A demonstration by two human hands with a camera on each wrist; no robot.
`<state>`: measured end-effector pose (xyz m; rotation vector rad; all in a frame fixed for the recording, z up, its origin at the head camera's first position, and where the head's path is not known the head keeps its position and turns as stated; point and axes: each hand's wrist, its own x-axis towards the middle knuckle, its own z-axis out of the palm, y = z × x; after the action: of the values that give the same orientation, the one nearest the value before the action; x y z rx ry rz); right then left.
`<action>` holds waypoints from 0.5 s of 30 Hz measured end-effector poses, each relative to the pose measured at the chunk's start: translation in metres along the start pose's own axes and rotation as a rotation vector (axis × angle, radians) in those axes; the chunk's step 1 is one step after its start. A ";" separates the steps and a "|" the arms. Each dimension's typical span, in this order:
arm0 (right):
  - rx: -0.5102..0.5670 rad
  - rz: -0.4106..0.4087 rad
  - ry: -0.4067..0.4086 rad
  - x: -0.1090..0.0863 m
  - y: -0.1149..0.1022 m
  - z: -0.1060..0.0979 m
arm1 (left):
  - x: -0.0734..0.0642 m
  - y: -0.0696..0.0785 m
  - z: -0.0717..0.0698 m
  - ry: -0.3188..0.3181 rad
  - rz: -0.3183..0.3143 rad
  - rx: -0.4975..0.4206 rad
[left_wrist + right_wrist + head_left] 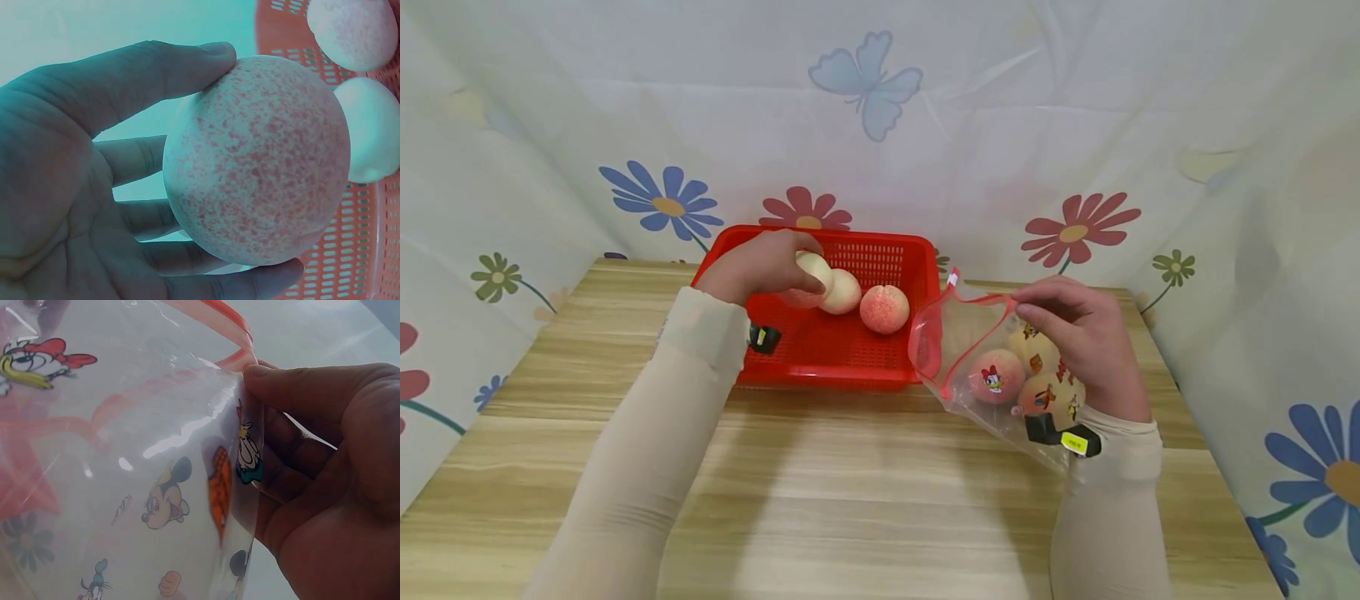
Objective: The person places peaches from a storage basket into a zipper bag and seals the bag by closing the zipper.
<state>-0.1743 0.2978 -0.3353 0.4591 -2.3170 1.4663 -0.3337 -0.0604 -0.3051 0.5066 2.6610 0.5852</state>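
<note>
My left hand [767,265], over the left part of a red plastic basket [820,373], holds a peach [256,162] between thumb and spread fingers. From the head view that peach is partly covered by the hand. Beside it in the basket lie a pale peach [844,293] and a pinker peach [884,309]. On the right, my right hand [1086,333] pinches the red-edged mouth of a clear zip bag [958,333] between thumb and fingers. The bag's mouth gapes toward the basket. Several peaches [997,377] lie inside, behind printed cartoon figures.
Basket and bag rest on a wood-grain table [880,500]. A white curtain [970,167] printed with flowers and a butterfly hangs behind and at both sides. The bag's red slider [953,277] sticks up near the basket's right rim.
</note>
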 end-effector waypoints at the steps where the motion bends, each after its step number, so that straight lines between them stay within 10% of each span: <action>1: -0.001 0.002 -0.001 0.000 0.000 0.000 | -0.001 0.002 0.000 0.003 0.001 0.001; 15: 0.022 -0.021 -0.003 0.001 0.000 0.002 | -0.023 0.020 0.002 0.040 0.045 0.032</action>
<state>-0.1748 0.2960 -0.3354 0.4904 -2.2930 1.4838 -0.3078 -0.0518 -0.2914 0.5710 2.7069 0.5728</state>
